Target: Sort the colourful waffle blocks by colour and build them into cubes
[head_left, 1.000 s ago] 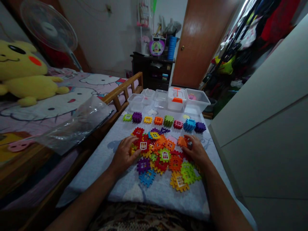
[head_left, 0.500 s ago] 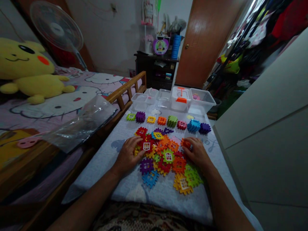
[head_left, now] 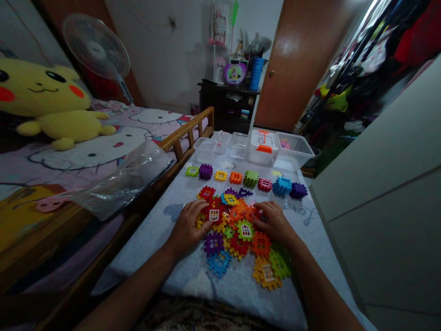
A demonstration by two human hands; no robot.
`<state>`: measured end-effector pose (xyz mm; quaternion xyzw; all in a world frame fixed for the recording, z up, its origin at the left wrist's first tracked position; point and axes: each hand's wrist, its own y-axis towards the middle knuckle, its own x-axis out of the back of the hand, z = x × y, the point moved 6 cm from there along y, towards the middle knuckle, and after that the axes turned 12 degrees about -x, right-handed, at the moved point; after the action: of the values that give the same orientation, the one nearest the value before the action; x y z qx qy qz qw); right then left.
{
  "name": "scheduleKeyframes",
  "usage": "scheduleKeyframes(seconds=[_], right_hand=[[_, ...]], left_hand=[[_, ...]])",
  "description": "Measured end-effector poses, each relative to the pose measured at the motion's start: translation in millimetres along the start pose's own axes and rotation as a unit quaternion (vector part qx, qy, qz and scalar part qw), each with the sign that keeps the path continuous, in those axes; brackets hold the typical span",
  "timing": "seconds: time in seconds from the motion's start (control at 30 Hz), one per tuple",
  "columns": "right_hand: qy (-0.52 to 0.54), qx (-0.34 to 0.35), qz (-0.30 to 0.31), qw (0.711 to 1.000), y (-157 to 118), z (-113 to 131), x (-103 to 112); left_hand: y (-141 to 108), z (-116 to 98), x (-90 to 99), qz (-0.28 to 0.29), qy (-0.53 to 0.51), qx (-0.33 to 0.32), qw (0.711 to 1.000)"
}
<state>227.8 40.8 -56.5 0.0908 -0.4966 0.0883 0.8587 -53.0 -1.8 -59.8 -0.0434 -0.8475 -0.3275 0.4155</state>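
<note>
A heap of interlocking plastic tiles in several colours lies on the cloth-covered table. My left hand [head_left: 189,228] rests against the heap's left side, thumb and fingers apart around a red tile with a white window insert [head_left: 214,214]. On the other side, my right hand [head_left: 274,221] curves over red and orange tiles, fingers apart; the tiles under it are partly hidden. Between the hands lies a green tile with a white window [head_left: 245,230]. Nearer me are a purple tile [head_left: 213,243], a blue tile [head_left: 219,263], an orange tile [head_left: 261,244] and a yellow tile with a white window [head_left: 268,273].
Behind the heap runs a row of tile stacks sorted by colour, including a purple stack [head_left: 206,172] and a blue stack [head_left: 282,186]. Clear plastic boxes [head_left: 298,149] stand at the far edge. A wooden bed rail [head_left: 186,138] and a plastic bag [head_left: 120,181] are left.
My right hand has slid left, closer to the middle of the heap, over the tiles there. My left hand keeps its place by the heap. The camera view has shifted slightly.
</note>
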Motion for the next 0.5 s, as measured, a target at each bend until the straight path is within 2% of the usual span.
scheduleKeyframes(seconds=[0.33, 0.43, 0.5], right_hand=[[0.125, -0.029, -0.020, 0.992, -2.2, -2.0, 3.2], [0.155, -0.054, -0.055, 0.985, -1.8, -10.2, 10.3], [0.175, -0.079, -0.101, 0.976, -2.6, -21.7, 19.3]], left_hand=[[-0.3, 0.5, -0.3, 0.001, -0.001, 0.007, 1.000], [-1.1, 1.8, -1.8, 0.003, -0.002, 0.007, 1.000], [-1.4, 2.5, -2.2, 0.001, -0.004, 0.008, 1.000]])
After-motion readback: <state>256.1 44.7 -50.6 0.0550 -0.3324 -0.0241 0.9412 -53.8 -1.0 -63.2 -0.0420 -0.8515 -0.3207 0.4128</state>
